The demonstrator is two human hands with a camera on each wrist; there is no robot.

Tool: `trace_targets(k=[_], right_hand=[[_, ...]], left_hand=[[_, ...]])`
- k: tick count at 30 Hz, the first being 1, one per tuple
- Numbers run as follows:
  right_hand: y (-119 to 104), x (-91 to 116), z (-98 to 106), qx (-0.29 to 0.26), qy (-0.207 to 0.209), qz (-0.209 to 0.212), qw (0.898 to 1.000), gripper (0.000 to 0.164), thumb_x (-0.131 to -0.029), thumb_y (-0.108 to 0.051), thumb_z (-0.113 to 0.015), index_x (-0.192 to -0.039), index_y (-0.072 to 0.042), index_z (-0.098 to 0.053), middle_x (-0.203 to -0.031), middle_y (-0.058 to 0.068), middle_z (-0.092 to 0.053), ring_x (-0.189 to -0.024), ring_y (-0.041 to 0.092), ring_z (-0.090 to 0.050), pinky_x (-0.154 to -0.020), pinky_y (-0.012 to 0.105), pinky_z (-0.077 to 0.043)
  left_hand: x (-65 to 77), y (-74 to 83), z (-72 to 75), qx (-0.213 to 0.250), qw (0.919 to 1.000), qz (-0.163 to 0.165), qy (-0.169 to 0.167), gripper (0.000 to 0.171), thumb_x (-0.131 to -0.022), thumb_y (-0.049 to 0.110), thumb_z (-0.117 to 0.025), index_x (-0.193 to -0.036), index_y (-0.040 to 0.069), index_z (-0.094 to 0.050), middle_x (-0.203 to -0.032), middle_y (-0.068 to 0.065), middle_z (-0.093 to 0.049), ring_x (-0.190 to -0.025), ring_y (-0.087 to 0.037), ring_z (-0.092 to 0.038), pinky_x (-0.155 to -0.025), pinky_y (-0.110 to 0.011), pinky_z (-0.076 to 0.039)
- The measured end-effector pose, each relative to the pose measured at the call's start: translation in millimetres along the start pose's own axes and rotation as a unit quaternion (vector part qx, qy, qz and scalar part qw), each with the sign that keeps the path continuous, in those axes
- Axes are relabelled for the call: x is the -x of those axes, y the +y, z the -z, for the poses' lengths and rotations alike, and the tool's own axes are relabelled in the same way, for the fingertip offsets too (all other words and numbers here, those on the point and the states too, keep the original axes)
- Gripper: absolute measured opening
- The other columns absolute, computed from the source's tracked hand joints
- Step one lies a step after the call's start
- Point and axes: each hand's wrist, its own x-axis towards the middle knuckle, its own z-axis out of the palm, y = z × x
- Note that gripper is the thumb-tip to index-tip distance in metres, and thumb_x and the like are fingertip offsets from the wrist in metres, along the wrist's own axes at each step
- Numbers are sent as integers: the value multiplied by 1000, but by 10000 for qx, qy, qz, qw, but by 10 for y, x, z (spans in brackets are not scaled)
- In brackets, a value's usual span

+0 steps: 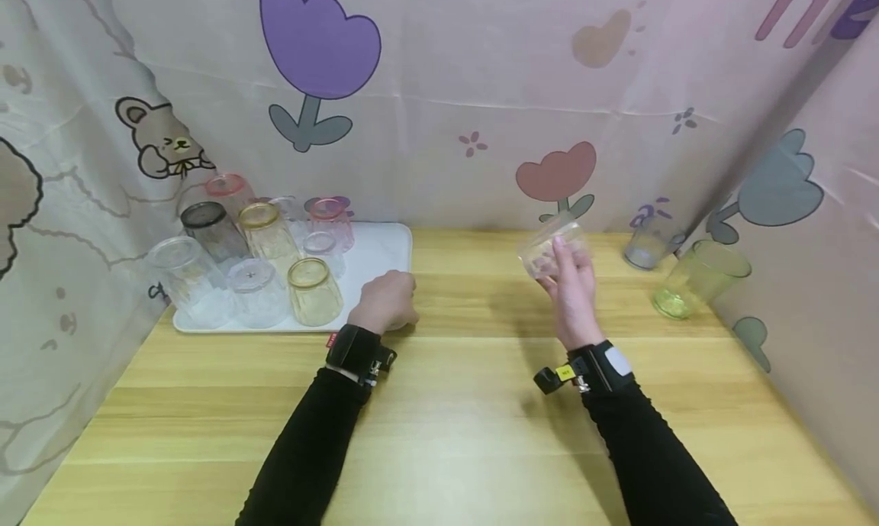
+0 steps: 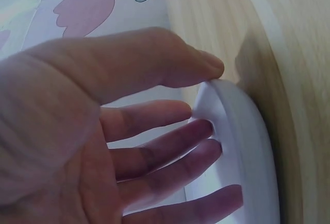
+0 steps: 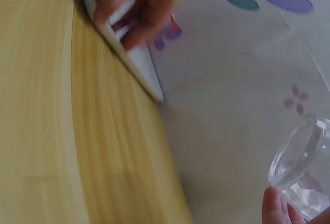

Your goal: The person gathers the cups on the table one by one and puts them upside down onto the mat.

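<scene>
My right hand (image 1: 575, 297) holds a clear drinking glass (image 1: 538, 257) tilted above the table, thumb against its side. In the right wrist view the rim of that glass (image 3: 276, 174) shows at the lower right with fingertips on it. My left hand (image 1: 384, 301) is at the right front corner of a white tray (image 1: 374, 255). Its fingers reach over the tray's inner side in the left wrist view, slightly bent and spread, and the thumb tip overlaps the rim. Upside-down glasses crowd the tray; a yellowish glass (image 1: 314, 297) is nearest that hand.
At the table's right side stand a clear glass (image 1: 645, 247) and a green glass (image 1: 693, 282), both upright. A printed curtain (image 1: 439, 68) hangs along the back and sides. The wooden table (image 1: 439, 434) extends between the tray and the two glasses.
</scene>
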Motion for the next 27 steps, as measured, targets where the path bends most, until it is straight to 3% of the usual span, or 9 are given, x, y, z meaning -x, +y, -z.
trace_targets(k=[7,11,14,17,22,27], right_hand=[[203,-11,-508,-16,-905,-372,9952,50,-97,-40,-57,-138,-19,-37,-126,0,-54,-104,13,-61,-91,25,-55],[325,-31,-700,-320,-1224,-573,9903,53,-97,-35,-58,-141,-17,-35,-129,4,-53,-109,17,-62,-92,28,-57],[407,-56,-786,-476,-1310,-782,9871,53,-96,-35,-59,-140,-16,-35,-129,6,-52,-108,19,-63,-94,31,-57],[487,-83,-865,-490,-1405,-1111,9826,56,-95,-37,-60,-139,-15,-33,-128,6,-50,-104,19,-63,-96,31,-56],[628,-99,-1027,-453,-1877,-1575,9684,67,-93,-47,-60,-145,-13,-35,-124,5,-54,-102,16,-62,-100,31,-53],[744,-90,-1140,-571,-2454,-1728,9522,66,-93,-55,-54,-144,-15,-40,-125,3,-58,-108,15,-57,-101,34,-46]], left_hand=[[-7,-35,1,136,9998,116,77,15,-78,21,-69,-87,11,-64,-93,-3,-65,-82,-21,-60,-68,-37,-51],[-43,-70,16,605,9970,184,453,44,-82,34,-72,-118,11,-63,-120,-5,-65,-106,-25,-64,-87,-46,-55],[-77,-57,41,1171,9878,33,1024,73,-79,45,-77,-137,12,-49,-136,-6,-56,-118,-27,-60,-94,-49,-53],[-79,-20,99,1759,9716,-219,1567,90,-75,54,-78,-145,13,-38,-143,-5,-50,-121,-25,-58,-92,-46,-54],[-35,19,197,2197,9491,-563,2185,96,-73,57,-80,-147,17,-35,-142,-4,-48,-124,-26,-55,-94,-47,-53],[-27,24,225,2216,9410,-803,2427,91,-73,51,-81,-146,20,-38,-145,-4,-45,-127,-26,-52,-100,-49,-51]])
